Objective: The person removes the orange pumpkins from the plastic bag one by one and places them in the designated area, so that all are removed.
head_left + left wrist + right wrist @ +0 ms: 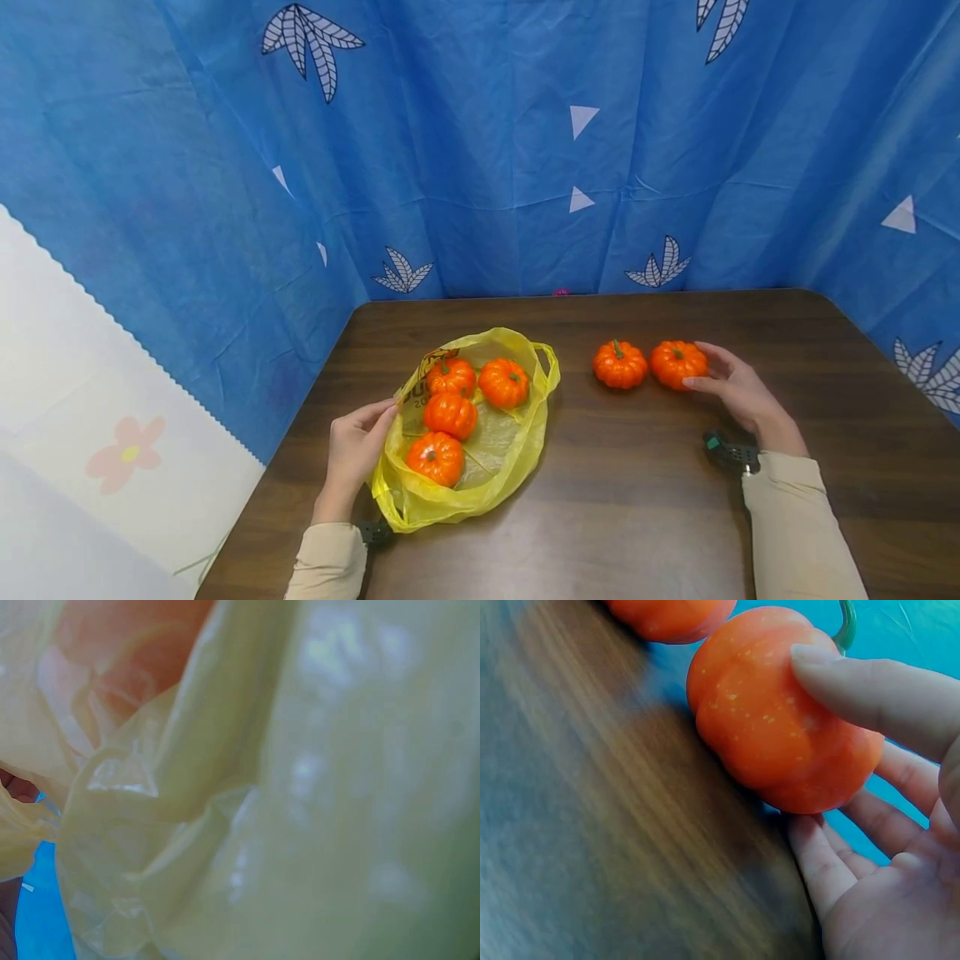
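Observation:
On the left, my left hand (356, 446) pinches the rim of a yellow plastic bag (489, 496) between thumb and fingers. The bag lies with its mouth spread wide, and several small orange pumpkins (451, 415) rest inside. Its thin film (337, 825) fills most of the left wrist view. Over on the right, my right hand (738, 392) holds another small pumpkin (678, 364), which has a green stem. In the right wrist view the thumb presses the top of this pumpkin (780, 720) while the fingers curl under and behind it.
Just left of the held pumpkin sits one more small pumpkin (619, 365) on the dark wooden table (600, 500). A blue patterned curtain (487, 167) hangs behind the table's back edge, and a white cloth (112, 400) hangs at the left side.

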`<state>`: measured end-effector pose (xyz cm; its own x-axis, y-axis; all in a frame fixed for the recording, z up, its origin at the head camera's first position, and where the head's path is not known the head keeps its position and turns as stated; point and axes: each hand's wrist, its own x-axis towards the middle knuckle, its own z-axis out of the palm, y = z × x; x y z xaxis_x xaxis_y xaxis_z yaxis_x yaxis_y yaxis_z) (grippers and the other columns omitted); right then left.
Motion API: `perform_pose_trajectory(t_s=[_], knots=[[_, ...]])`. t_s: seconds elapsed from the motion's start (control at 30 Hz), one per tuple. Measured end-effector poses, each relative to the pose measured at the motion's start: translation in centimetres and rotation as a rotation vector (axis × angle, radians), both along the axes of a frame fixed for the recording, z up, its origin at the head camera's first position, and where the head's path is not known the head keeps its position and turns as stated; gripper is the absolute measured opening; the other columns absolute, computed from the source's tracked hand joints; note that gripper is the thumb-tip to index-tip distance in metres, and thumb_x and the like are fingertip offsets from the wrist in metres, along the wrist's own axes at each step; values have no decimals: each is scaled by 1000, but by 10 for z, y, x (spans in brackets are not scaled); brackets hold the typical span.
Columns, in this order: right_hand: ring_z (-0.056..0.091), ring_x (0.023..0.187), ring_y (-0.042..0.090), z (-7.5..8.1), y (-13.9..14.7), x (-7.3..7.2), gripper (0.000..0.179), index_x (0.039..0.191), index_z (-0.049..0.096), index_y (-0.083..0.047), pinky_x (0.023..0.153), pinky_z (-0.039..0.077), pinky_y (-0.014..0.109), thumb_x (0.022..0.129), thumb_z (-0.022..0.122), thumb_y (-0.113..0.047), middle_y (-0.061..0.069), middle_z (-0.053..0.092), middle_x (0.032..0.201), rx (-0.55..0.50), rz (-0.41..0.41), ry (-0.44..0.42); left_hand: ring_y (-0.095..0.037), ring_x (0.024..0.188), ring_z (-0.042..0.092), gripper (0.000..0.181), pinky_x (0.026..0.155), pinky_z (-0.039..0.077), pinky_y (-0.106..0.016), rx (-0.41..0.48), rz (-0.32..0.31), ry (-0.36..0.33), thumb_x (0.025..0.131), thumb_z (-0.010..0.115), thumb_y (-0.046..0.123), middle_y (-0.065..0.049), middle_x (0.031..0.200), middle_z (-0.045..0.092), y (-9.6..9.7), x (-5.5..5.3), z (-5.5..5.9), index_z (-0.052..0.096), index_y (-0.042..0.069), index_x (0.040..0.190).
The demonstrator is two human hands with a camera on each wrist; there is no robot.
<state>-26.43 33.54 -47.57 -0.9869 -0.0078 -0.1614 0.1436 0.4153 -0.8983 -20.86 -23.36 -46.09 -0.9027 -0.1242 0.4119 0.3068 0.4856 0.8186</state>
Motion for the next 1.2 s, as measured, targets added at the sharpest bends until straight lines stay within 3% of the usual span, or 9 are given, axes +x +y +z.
perform_pose_trajectory(t_s=[0.23, 0.63, 1.0, 1.2], knots=[[9, 148, 55, -1, 0, 1, 101, 161, 10, -11, 116, 23, 68, 89, 74, -41, 25, -4, 167, -33, 5, 7, -1, 81, 71, 15, 69, 58, -15, -6, 5, 2, 89, 75, 9, -12, 100, 78, 1, 0, 1, 79, 4, 103], [13, 147, 56, 2, -4, 0, 99, 161, 8, -7, 115, 24, 69, 91, 74, -33, 28, 1, 166, -54, 7, 12, -15, 86, 74, 16, 71, 58, -16, -16, 20, -25, 91, 74, 11, -14, 102, 78, 1, 1, 1, 79, 4, 105], [26, 142, 57, 15, -2, 2, 96, 159, 11, -1, 112, 30, 68, 93, 72, -35, 35, 16, 161, 39, -4, 49, -9, 85, 73, 16, 71, 57, -14, -10, 19, -23, 90, 74, 9, -15, 103, 77, 2, 1, 2, 79, 3, 104], [28, 141, 56, 30, -5, 5, 91, 159, 13, 0, 110, 32, 69, 95, 69, -35, 36, 20, 159, 93, -23, 74, -6, 84, 72, 15, 70, 57, -13, -1, 19, -11, 90, 75, 8, -16, 101, 77, 2, 0, 1, 79, 2, 103]])
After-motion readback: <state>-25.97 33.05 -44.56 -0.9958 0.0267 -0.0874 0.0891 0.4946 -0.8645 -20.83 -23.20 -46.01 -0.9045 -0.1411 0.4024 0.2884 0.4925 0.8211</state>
